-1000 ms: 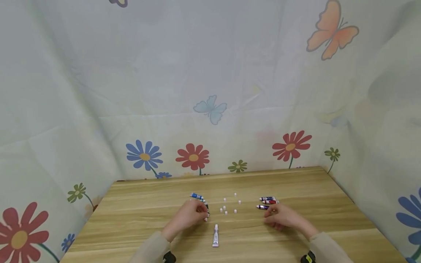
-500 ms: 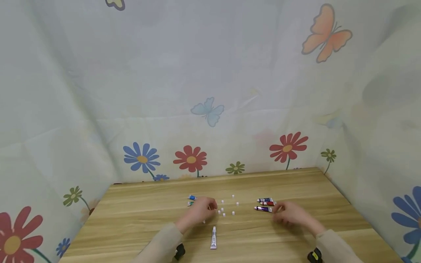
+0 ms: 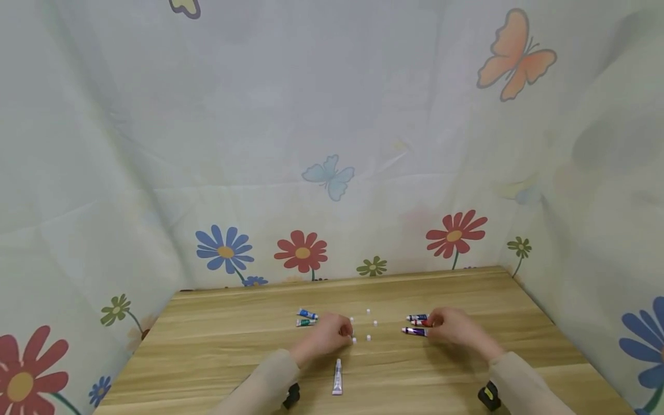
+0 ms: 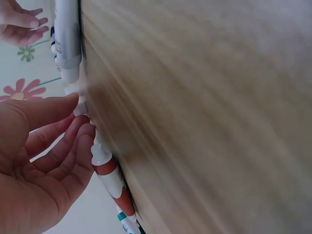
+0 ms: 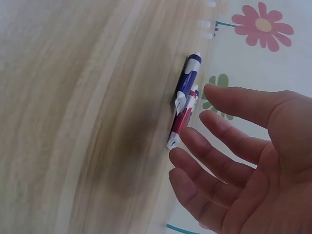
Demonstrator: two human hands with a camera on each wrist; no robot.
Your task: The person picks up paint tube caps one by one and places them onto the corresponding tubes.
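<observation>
My left hand (image 3: 327, 334) is among several small white caps (image 3: 369, 338) at mid-table. In the left wrist view its thumb and index finger pinch one white cap (image 4: 81, 107). Just beside these fingers lies a paint tube with red-brown bands (image 4: 108, 170) and a bare threaded nozzle. My right hand (image 3: 452, 329) hovers at the right-hand tubes, fingers loosely bent and holding nothing. Next to it are a purple paint tube (image 5: 188, 80), a red paint tube (image 5: 182, 119) and a dark blue paint tube (image 3: 417, 317).
A blue paint tube (image 3: 308, 314) and a green paint tube (image 3: 306, 323) lie behind the left hand. Nearer the front, a silvery-lilac paint tube (image 3: 338, 377) points away from me. The wooden table (image 3: 233, 340) meets a flowered cloth backdrop (image 3: 332, 219) at its far edge.
My left hand has moved right, from the left tubes to the white caps, uncovering the blue and green tubes. The right hand has shifted slightly, now overlapping the ends of the right-hand tubes.
</observation>
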